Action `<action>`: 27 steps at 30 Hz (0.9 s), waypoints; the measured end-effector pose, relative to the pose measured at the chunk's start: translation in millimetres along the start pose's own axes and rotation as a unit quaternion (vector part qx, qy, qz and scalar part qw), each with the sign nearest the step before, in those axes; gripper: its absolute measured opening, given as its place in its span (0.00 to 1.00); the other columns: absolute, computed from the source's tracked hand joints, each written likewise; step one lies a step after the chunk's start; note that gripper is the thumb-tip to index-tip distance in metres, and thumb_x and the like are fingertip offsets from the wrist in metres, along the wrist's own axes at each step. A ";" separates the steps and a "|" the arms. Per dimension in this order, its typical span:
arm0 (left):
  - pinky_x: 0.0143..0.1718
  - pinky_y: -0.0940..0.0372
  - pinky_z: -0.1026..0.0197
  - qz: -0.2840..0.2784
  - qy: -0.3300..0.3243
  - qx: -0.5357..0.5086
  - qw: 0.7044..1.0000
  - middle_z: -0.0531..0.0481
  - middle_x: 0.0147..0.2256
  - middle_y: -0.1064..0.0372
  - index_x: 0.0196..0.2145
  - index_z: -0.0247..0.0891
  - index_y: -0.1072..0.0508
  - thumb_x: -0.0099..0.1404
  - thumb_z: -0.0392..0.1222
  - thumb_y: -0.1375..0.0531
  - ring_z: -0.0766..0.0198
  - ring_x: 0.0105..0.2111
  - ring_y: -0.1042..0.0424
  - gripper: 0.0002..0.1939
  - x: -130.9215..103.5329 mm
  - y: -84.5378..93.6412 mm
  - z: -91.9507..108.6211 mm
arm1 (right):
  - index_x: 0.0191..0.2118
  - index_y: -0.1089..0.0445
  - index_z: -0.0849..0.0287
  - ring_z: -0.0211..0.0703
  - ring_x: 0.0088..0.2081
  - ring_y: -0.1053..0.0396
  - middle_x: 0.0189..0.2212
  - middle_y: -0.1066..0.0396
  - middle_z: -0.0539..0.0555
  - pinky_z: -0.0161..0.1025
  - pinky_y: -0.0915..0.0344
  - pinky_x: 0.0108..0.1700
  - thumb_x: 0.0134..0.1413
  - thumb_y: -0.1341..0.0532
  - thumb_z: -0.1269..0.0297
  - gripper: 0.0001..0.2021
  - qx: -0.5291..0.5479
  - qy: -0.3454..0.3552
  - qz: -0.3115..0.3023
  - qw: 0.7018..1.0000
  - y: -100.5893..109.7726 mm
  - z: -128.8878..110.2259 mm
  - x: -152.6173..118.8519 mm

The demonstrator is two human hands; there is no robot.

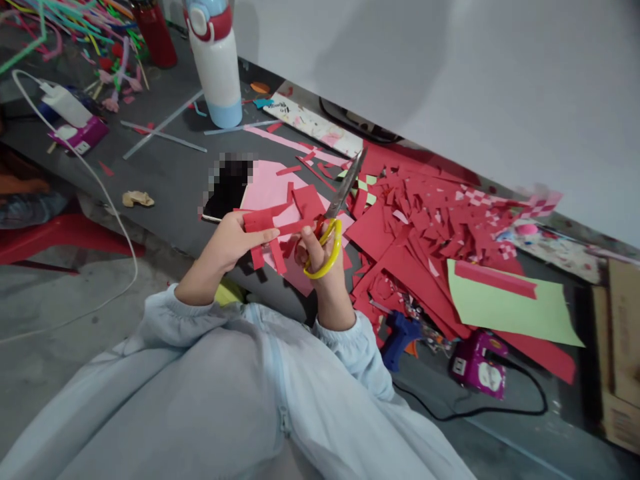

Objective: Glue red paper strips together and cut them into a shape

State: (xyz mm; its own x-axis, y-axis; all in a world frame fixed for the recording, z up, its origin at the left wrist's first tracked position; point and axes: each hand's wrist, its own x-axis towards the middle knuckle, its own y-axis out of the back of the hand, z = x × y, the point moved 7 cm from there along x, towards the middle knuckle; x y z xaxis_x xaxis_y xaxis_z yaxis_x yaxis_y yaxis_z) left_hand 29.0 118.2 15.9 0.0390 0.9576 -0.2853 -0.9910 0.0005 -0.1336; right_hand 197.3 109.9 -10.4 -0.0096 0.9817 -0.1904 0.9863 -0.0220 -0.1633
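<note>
My left hand is closed on a piece of red paper with strips cut along its edge, the thumb pressing on top. My right hand grips scissors by their yellow handles, and the metal blades point up and away to the right. Beneath the red paper lies a pink sheet with loose red strips on it. A phone with a black, pixelated screen sits just beyond my left hand. To the right of my right hand spreads a heap of red paper cuttings.
A white bottle stands at the back left, near several colourful pipe cleaners. On the right are a light green sheet, a blue glue gun, a purple box and cardboard. A white cable hangs at left.
</note>
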 end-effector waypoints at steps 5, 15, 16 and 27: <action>0.25 0.34 0.62 -0.034 0.008 0.056 0.998 0.52 0.23 0.28 0.23 0.34 0.25 0.42 0.43 0.24 0.66 0.23 0.31 0.16 -2.0 -3.8 -5.3 | 0.35 0.46 0.50 0.33 0.13 0.46 0.16 0.46 0.38 0.35 0.48 0.17 0.45 0.28 0.55 0.24 0.030 0.025 0.029 0.999 6.2 -3.3 2.6; 0.27 0.33 0.63 -0.035 0.034 0.055 0.997 0.53 0.23 0.27 0.25 0.34 0.24 0.40 0.44 0.24 0.67 0.23 0.30 0.17 -2.3 -0.9 -6.7 | 0.35 0.46 0.51 0.31 0.13 0.46 0.16 0.46 0.36 0.33 0.48 0.16 0.42 0.26 0.55 0.26 0.019 0.039 0.023 0.999 6.5 -1.2 5.1; 0.26 0.34 0.64 -0.040 0.034 0.053 0.997 0.53 0.22 0.28 0.24 0.34 0.25 0.41 0.45 0.25 0.67 0.23 0.30 0.17 -2.4 -1.6 -6.8 | 0.35 0.46 0.51 0.32 0.12 0.46 0.15 0.46 0.35 0.33 0.49 0.16 0.42 0.26 0.55 0.26 0.016 0.039 0.019 0.999 6.2 -0.7 5.3; 0.26 0.35 0.66 0.017 0.012 -0.058 0.998 0.54 0.22 0.29 0.23 0.33 0.24 0.40 0.44 0.24 0.70 0.22 0.31 0.17 2.8 2.7 -4.6 | 0.35 0.43 0.52 0.31 0.14 0.47 0.18 0.43 0.40 0.34 0.50 0.17 0.51 0.32 0.50 0.20 -0.006 0.049 -0.009 0.999 4.6 2.2 5.6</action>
State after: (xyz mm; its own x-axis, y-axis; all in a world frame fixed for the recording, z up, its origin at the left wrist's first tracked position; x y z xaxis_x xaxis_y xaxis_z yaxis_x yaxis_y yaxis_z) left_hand 27.1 119.5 10.4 0.0107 0.9494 -0.3138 -0.9705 -0.0657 -0.2318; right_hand 201.4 115.0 -14.4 -0.0114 0.9957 -0.0914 0.9880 -0.0029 -0.1546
